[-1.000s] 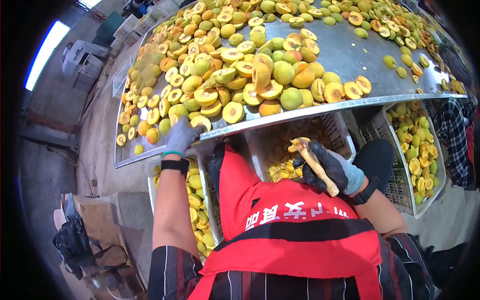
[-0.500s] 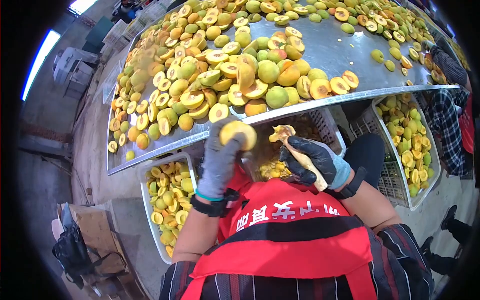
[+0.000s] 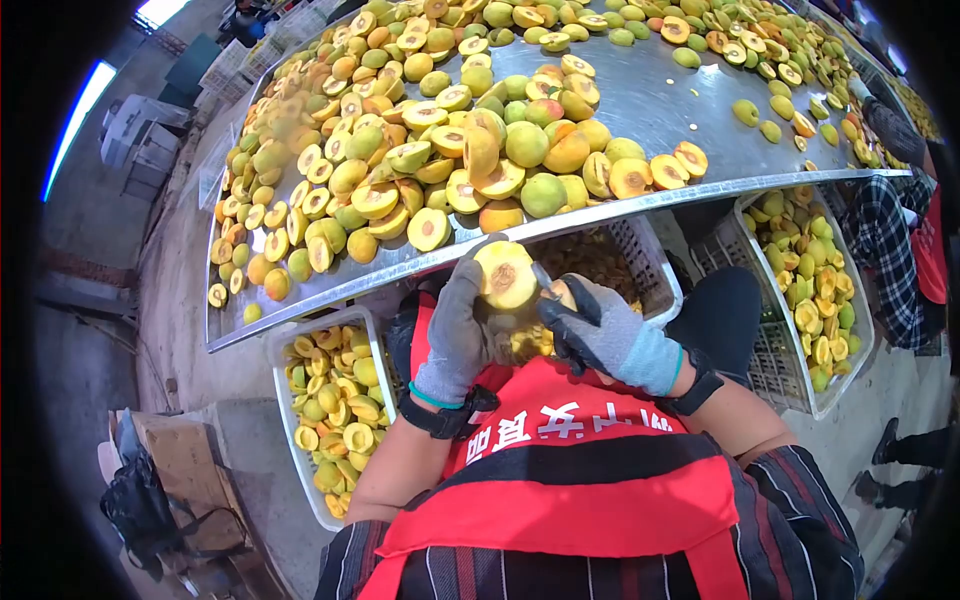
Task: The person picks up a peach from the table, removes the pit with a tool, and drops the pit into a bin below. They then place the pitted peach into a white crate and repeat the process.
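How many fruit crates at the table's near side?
3: left crate, middle crate partly hidden, and right crate, all along the near edge of the table. More may be hidden underneath.

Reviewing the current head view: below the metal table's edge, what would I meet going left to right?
Brown box, left crate, left hand, halved fruit, right hand, right crate, plaid clothing.

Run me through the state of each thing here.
Stone-fruit half: cut open, brown centre showing.
Left hand: gloved, holding that half.
Tool: gripped, mostly hidden.
Right hand: gloved, closed around it.
Left crate: filled with fruit.
Middle crate: partly hidden.
Right crate: filled.
Metal table: partly bare, partly fruit-covered.
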The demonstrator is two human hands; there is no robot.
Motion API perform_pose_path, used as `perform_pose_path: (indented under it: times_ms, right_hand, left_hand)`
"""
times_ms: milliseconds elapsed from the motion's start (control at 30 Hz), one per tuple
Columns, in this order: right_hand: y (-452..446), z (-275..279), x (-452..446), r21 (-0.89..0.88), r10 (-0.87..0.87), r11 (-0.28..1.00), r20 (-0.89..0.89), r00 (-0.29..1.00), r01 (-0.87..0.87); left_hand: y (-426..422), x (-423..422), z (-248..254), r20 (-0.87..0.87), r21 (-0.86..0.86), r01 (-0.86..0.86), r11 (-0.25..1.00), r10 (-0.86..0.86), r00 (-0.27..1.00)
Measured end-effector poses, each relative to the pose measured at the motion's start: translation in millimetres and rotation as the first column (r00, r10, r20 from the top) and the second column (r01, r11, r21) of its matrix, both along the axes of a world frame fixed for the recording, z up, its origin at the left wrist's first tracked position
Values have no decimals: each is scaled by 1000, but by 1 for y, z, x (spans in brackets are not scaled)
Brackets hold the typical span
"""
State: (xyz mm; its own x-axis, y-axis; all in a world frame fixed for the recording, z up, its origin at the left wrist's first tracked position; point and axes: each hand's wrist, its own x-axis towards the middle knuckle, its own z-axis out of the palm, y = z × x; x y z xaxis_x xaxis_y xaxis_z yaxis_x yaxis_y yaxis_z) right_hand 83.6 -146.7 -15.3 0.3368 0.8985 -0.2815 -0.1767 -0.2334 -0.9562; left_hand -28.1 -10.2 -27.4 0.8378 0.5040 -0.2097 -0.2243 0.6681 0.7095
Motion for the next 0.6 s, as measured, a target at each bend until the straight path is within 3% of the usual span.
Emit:
perform_pose_path:
  times_ms: [67, 100, 167, 200, 267, 300, 367, 467, 500, 567, 600]
  right_hand:
    - [4, -3, -1, -29, 12, 1000, 81, 997, -9]
    - [5, -4, -1, -57, 28, 998, 160, 987, -19]
    - [6, -3, -2, -55, 20, 998, 203, 979, -9]
    - [6, 1, -3, -62, 26, 998, 167, 986, -16]
    - [6, 3, -7, -72, 29, 997, 130, 991, -20]
    - [6, 3, -10, -49, 26, 999, 95, 995, -22]
    - [7, 5, -14, -28, 24, 999, 60, 998, -22]
    - [8, 6, -20, 31, 37, 999, -221, 975, -31]
    - [8, 6, -19, 29, 36, 999, -223, 974, -30]
    - [9, 6, -17, 60, 80, 993, 319, 944, -104]
    - [10, -3, -18, 59, 81, 993, 317, 945, -105]
  left_hand:
    - [0, -3, -2, -99, 311, 72, 948, -43, 994]
    - [-2, -3, -1, -99, 310, 74, 948, -45, 994]
    - [-6, -3, 1, -115, 617, 64, 784, 10, 993]
    - [-5, -4, 1, -117, 615, 66, 786, 8, 993]
    - [0, -7, -1, -84, 919, 28, 394, 125, 989]
    - [1, -8, -6, -84, 918, 29, 396, 122, 989]
    - [2, -10, -16, 6, 977, -42, 207, 170, 985]
    - [-1, -15, -13, -12, 995, -9, 101, 203, 979]
    - [0, -15, -10, -14, 995, -7, 103, 202, 979]
    - [3, -16, -1, -61, 993, 43, 113, 160, 985]
    - [3, -16, 0, -62, 993, 44, 114, 160, 985]
